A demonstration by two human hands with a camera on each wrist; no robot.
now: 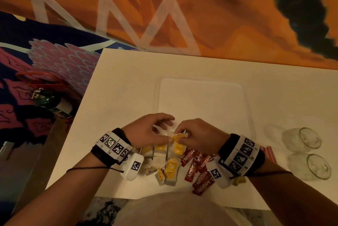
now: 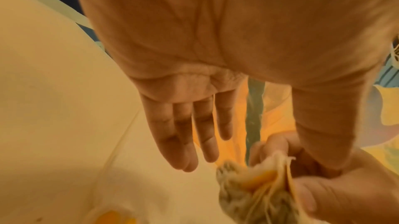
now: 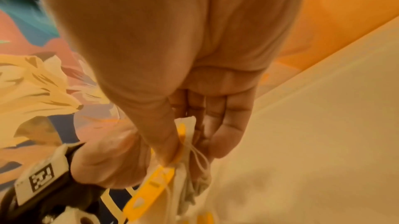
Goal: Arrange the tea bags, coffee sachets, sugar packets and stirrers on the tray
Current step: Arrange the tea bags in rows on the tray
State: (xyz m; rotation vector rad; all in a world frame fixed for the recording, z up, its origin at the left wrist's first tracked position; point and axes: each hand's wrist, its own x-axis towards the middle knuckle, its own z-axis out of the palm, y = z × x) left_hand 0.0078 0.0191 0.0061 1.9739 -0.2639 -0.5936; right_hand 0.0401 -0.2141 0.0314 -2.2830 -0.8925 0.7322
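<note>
A clear tray (image 1: 201, 101) lies on the white table (image 1: 118, 88) with nothing in it. At its near edge my right hand (image 1: 182, 139) pinches a small bunch of tea bags (image 1: 180, 136) with yellow tags (image 3: 155, 181) and strings. My left hand (image 1: 164, 128) is beside it. Its fingers (image 2: 185, 142) are stretched out and hold nothing, and the thumb touches the bunch (image 2: 254, 190). Under my wrists lie a pile of tea bags (image 1: 170, 169) and red coffee sachets (image 1: 199, 169). Red striped stirrers (image 1: 268, 151) show behind my right wrist.
Two glasses (image 1: 303, 139) (image 1: 314, 165) lie on their sides at the table's right. A dark bottle (image 1: 53, 103) lies on the patterned cloth left of the table. Orange fabric (image 1: 201, 15) hangs beyond the far edge.
</note>
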